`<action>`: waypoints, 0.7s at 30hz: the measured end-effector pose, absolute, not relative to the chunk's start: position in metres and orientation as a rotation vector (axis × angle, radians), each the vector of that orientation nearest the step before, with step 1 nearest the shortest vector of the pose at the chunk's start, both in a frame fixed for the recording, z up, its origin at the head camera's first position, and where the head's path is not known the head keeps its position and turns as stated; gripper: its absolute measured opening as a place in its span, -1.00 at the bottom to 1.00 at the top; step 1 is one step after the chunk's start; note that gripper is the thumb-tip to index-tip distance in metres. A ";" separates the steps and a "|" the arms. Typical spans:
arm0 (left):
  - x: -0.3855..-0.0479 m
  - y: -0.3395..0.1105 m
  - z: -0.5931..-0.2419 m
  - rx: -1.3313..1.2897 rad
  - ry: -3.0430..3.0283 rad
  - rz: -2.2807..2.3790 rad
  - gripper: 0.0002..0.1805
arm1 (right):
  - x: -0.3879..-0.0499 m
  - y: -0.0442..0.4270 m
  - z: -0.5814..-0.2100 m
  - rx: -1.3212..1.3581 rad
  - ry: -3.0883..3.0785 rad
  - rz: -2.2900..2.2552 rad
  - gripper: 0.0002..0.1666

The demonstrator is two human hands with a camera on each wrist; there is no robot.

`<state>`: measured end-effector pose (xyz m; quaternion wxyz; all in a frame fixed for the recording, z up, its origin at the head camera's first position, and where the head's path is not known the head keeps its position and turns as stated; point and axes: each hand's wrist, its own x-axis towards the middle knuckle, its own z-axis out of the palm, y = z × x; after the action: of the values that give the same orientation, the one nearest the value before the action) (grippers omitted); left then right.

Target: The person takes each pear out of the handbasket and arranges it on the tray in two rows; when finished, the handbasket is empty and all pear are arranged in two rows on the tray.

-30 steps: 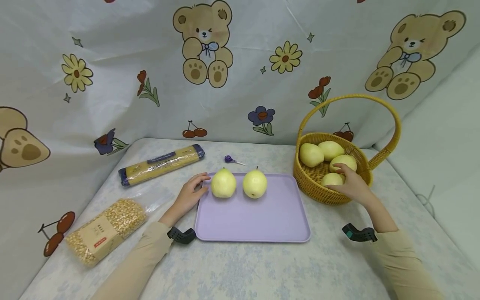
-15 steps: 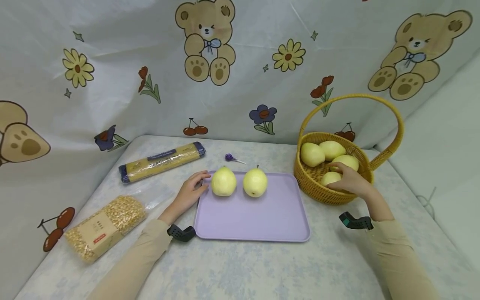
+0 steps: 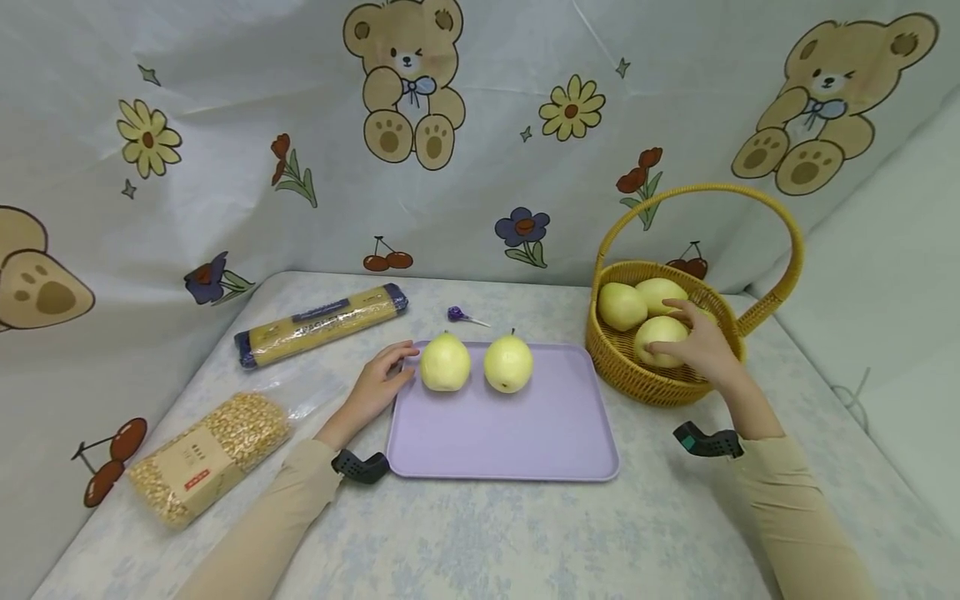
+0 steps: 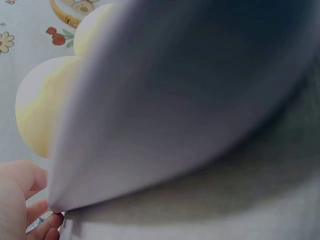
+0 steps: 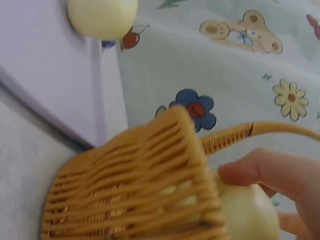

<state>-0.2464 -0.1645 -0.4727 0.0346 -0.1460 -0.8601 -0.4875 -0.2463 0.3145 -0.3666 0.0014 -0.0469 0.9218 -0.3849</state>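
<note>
In the head view, the right hand [image 3: 697, 340] grips a pale yellow pear [image 3: 662, 341] within the wicker basket [image 3: 637, 385]; several other pears lie beside it. The right wrist view shows the thumb [image 5: 250, 170] on that pear [image 5: 247, 212], behind the basket's woven wall [image 5: 135, 185]. The left hand [image 3: 373, 389] touches the upper left edge of the lilac tray [image 3: 504, 442], its fingertips at the rim. Two pears, one left [image 3: 445, 362] and one right [image 3: 508, 364], stand on the tray. In the left wrist view, the left hand's fingers [image 4: 37, 215] meet the tray's corner.
A long yellow packet [image 3: 322, 325] lies at the back left, with a bag of corn kernels [image 3: 213, 454] in front of it. Behind the tray is a purple lollipop [image 3: 456, 314]. The basket's tall handle [image 3: 797, 250] arches over it, and a patterned cloth hangs behind.
The right hand has raised the front pear a little inside the basket, and more of that pear shows. My left hand has stayed at the tray's edge.
</note>
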 end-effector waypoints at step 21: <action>-0.246 -0.165 -0.473 -0.452 -2.628 -1.501 -0.63 | -0.228 0.218 -0.365 -0.815 2.926 -1.311 -0.11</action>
<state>-0.2464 -0.1646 -0.4735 0.0408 -0.1476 -0.8580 -0.4902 -0.2275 0.2184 -0.3655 -0.0830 -0.2456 0.8814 -0.3948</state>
